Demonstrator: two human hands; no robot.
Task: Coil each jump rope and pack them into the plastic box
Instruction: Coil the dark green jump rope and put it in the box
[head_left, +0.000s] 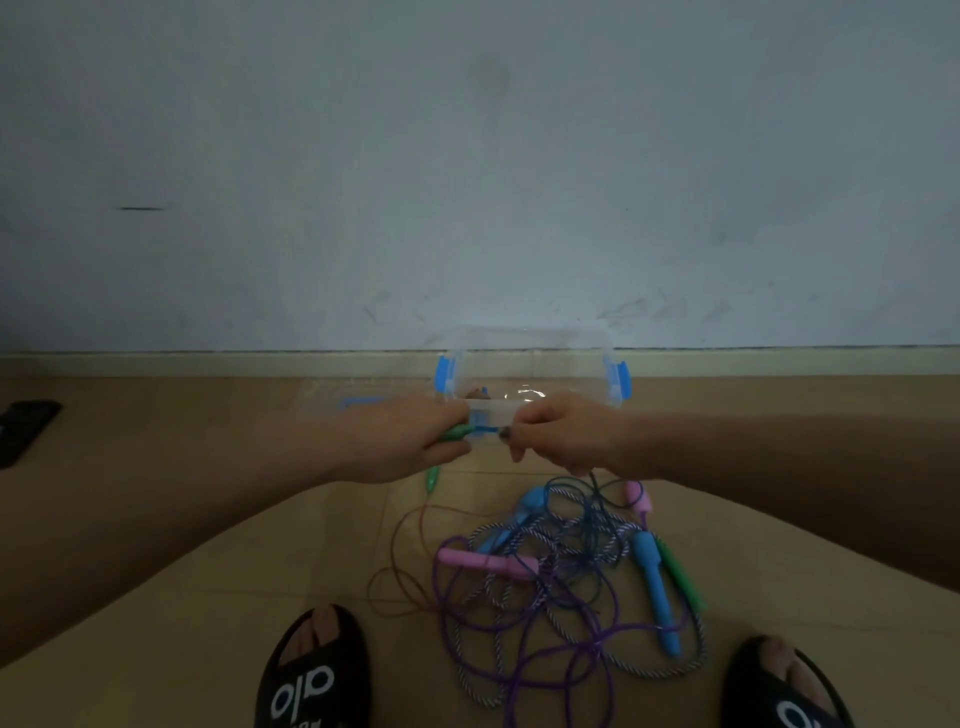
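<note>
A clear plastic box (530, 364) with blue side clips is seen on the tan tiled floor (218, 639), set against the pale baseboard at the foot of the grey-blue wall (467, 156). Just in front of its near rim, both hands are held close together. The left hand (415, 436) is curled round a green jump-rope handle (454, 432), whose tip points right out of the fist; a second green handle (432, 476) hangs just below that hand. The right hand (558, 431) is closed in a pinch on a short stretch of blue cord (485, 429) that is stretched between the two hands, and a dark blue cord is seen dropping from under this hand towards the floor.

Nearer, between the person's legs, a tangled heap of jump ropes (561, 577) is spread on the tiles: pink handles (485, 562), light blue handles (655, 592), a long green handle (680, 574) at the right edge, plus striped, purple and thin brown cords looped over one another. Black slide sandals (311, 675) with white lettering are worn on both feet at the near edge. A dark flat object (23, 428), too dim to be identified, lies at the far left.
</note>
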